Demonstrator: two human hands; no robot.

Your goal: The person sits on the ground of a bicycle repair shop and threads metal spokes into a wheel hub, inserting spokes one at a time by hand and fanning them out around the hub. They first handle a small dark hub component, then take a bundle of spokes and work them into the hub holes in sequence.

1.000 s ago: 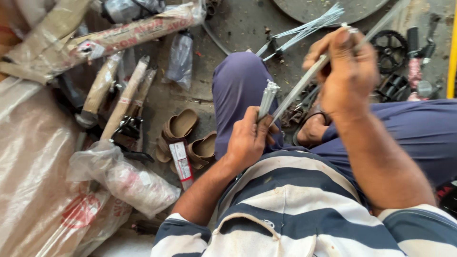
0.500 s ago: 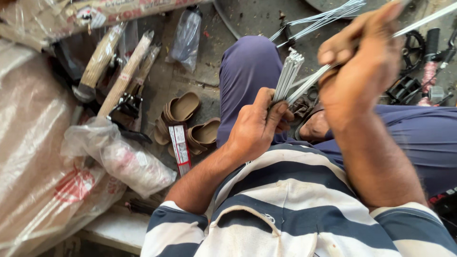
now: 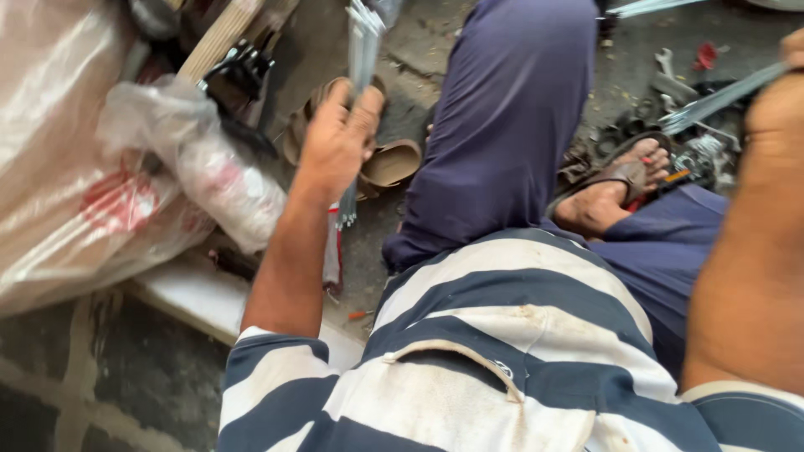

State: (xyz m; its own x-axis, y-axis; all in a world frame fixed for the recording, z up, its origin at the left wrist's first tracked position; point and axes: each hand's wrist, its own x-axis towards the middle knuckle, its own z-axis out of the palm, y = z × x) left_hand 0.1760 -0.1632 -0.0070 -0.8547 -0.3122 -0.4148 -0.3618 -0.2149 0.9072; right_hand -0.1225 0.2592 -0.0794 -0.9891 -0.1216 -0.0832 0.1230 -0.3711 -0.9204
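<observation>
- One bundle of thin, straight, silver-grey metal rods (image 3: 362, 59) is what we see in our left hand (image 3: 335, 142); the rods run almost upright in the head view, packed tightly side by side, their upper ends leaving the top edge and their lower ends showing just below the wrist.
- Our left hand is closed around that bundle, thumb and fingers wrapped over it, raised above the brown sandals (image 3: 389, 163) lying on the grey concrete floor (image 3: 452, 42).
- Our right hand (image 3: 791, 84) sits at the right edge, mostly cut off; a few loose silver rods (image 3: 724, 99) slant past it, and we cannot tell whether it is closed on them or how far it is open.
- To the left lies a large, crinkled package of clear-pinkish plastic wrap (image 3: 75, 167) with a blurred red printed patch on its side.
- Beside it, nearer our left arm, rests a smaller knotted clear plastic bag (image 3: 222, 180), white and bulging, with a faint red mark.
- A narrow red and white packet (image 3: 333, 251) lies on the floor just below the bundle's lower ends.
- Near our bare foot (image 3: 611, 188) lie dark metal parts (image 3: 695, 159), close to the dark blue trouser leg (image 3: 502, 125).
</observation>
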